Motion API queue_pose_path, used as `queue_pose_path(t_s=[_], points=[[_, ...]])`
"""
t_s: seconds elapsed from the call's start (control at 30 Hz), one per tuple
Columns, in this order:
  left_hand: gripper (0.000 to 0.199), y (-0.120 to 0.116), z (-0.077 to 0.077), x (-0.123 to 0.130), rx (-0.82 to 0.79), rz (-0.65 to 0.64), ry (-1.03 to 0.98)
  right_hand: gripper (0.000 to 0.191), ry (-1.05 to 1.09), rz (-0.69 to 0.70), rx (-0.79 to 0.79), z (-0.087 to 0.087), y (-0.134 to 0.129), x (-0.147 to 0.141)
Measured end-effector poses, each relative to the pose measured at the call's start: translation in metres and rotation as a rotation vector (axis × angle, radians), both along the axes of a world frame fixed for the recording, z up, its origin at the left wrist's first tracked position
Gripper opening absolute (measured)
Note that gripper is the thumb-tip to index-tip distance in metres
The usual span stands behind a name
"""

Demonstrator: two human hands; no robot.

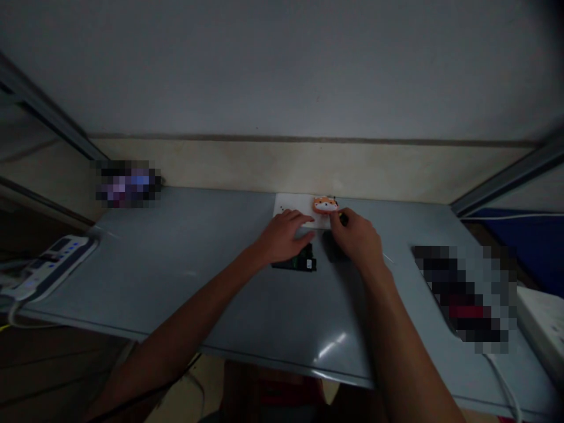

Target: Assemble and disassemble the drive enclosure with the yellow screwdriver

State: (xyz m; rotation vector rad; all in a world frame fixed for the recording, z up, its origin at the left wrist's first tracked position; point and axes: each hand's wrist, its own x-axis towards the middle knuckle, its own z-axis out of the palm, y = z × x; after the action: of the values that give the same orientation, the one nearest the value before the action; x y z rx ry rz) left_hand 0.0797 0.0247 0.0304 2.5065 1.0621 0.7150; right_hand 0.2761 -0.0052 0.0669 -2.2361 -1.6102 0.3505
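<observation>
Near the back middle of the grey table, a white sheet (282,202) lies flat with a few small dark specks on it. An orange and white animal-face item (325,205) rests on its right part. My left hand (287,236) is over the sheet's front edge with fingers apart, above a green and black circuit board (304,260) that it partly covers. My right hand (356,235) is closed beside the animal-face item, fingertips at its lower right edge; a small dark and yellow object shows at the fingers. A dark flat piece (333,247) lies below that hand.
A power strip (55,267) with cables sits at the table's left edge. A blurred-out item (130,185) stands at the back left. On the right lies a pixelated dark device (458,294), with a white box (544,317) and a cable beyond it. A wall borders the table's back.
</observation>
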Motion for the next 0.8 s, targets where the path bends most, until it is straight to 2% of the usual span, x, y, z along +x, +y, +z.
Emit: queue_pose_path(t_s=[0.13, 0.23, 0.33, 0.6, 0.67, 0.8], points=[[0.065, -0.037, 0.000, -0.007, -0.028, -0.108, 0.052, 0.049, -0.009, 0.014, -0.023, 0.002, 0.000, 0.000], [0.059, -0.045, -0.007, -0.011, -0.032, -0.178, 0.123, 0.049, -0.019, 0.022, -0.036, 0.002, 0.000, 0.000], [0.053, -0.042, -0.012, -0.013, -0.031, -0.188, 0.123, 0.049, -0.009, 0.024, -0.039, 0.002, 0.000, 0.000], [0.050, -0.040, -0.008, -0.013, -0.011, -0.241, 0.100, 0.049, 0.030, 0.028, -0.030, -0.001, 0.001, 0.004], [0.049, -0.042, -0.008, -0.012, 0.043, -0.243, 0.091, 0.050, 0.038, 0.024, -0.039, -0.001, 0.002, 0.004], [0.049, -0.059, -0.006, -0.004, 0.268, -0.304, 0.093, 0.051, 0.044, 0.028, -0.035, -0.001, 0.003, 0.006]])
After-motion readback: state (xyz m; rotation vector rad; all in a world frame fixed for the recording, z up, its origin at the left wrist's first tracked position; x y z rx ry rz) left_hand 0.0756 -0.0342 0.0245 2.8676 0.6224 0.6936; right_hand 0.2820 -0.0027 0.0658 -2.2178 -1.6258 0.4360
